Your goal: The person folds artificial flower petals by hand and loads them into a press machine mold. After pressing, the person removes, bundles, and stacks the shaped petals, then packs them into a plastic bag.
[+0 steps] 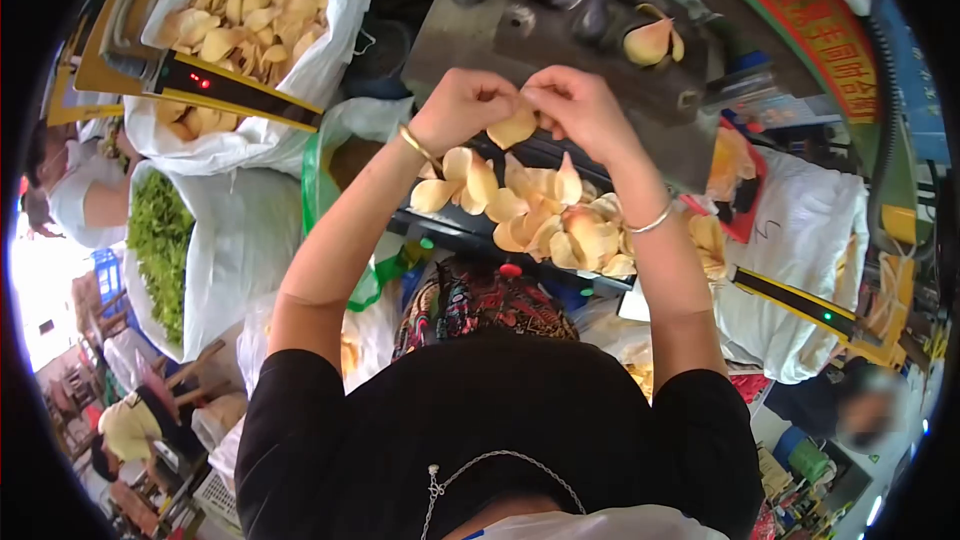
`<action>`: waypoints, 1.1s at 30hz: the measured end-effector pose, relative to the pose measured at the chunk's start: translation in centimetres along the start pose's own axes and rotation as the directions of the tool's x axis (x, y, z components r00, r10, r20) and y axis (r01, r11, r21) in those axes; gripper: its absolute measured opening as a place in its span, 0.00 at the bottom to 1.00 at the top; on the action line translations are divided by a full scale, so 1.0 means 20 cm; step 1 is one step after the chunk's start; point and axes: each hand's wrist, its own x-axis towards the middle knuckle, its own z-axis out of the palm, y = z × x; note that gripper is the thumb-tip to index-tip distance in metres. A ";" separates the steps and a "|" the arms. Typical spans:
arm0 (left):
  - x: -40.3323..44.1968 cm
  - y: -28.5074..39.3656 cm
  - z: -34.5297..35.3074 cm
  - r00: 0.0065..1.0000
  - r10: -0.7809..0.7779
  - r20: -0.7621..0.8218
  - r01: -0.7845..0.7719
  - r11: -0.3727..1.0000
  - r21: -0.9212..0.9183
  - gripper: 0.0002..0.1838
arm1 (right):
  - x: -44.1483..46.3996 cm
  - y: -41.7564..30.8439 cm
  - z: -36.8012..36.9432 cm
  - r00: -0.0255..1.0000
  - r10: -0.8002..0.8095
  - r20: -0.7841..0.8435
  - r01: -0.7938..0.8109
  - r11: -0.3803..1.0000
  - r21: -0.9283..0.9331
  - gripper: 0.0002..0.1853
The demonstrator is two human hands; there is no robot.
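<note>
My left hand (465,110) and my right hand (580,110) meet over the front of a dark metal machine (445,45), fingers pinched together. Between them hangs a pale peach-yellow artificial petal (513,128), its upper edge hidden by the fingertips. Right below, a heap of similar petals (570,225) lies in a black tray (450,225), with several more fanned out at its left end. On the machine's dark plate, beyond my right hand, rests a small bunch of petals (650,42) with pinkish bases.
A white sack full of petals (255,5) stands far left; a sack of green leaves (160,250) is below it. Yellow-black sensor bars (235,90) flank both sides. A white sack (795,260) and a red container (745,185) are at right. Other people (140,425) sit behind.
</note>
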 end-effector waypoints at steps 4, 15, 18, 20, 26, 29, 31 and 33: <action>0.35 0.20 0.06 0.940 0.342 0.004 -0.334 0.913 0.235 0.10 | 0.10 -0.17 -0.31 0.999 -0.024 -0.032 0.028 0.991 0.134 0.07; 0.91 0.24 0.04 0.981 0.062 -0.183 0.009 0.933 0.361 0.14 | 0.51 -0.10 -0.65 0.987 0.110 -0.115 -0.090 0.983 0.161 0.11; 0.99 0.23 0.01 0.997 -0.027 -0.076 0.041 0.982 0.186 0.10 | 0.56 -0.15 -0.71 0.959 0.269 -0.092 -0.255 0.956 0.143 0.13; 0.96 0.31 0.02 0.998 -0.065 -0.017 0.066 0.993 0.102 0.12 | 0.61 -0.13 -0.77 0.963 0.270 -0.022 -0.260 0.943 0.210 0.13; 0.94 0.42 0.06 0.977 -0.212 0.009 0.185 0.868 0.460 0.13 | 0.57 -0.19 -0.81 0.991 0.099 -0.087 -0.115 0.974 -0.197 0.17; 1.02 0.38 0.04 0.978 -0.201 0.056 0.091 0.650 0.754 0.14 | 0.52 -0.25 -0.75 0.977 -0.137 -0.166 -0.012 0.739 -0.674 0.19; 1.04 0.33 0.04 0.976 -0.171 0.135 -0.096 0.220 0.971 0.15 | 0.49 -0.26 -0.70 0.962 -0.220 -0.161 0.003 0.600 -0.800 0.20; 0.92 0.31 0.09 0.992 -0.092 0.084 -0.032 0.460 0.887 0.11 | 0.49 -0.20 -0.63 0.970 -0.056 -0.236 -0.117 0.741 -0.661 0.17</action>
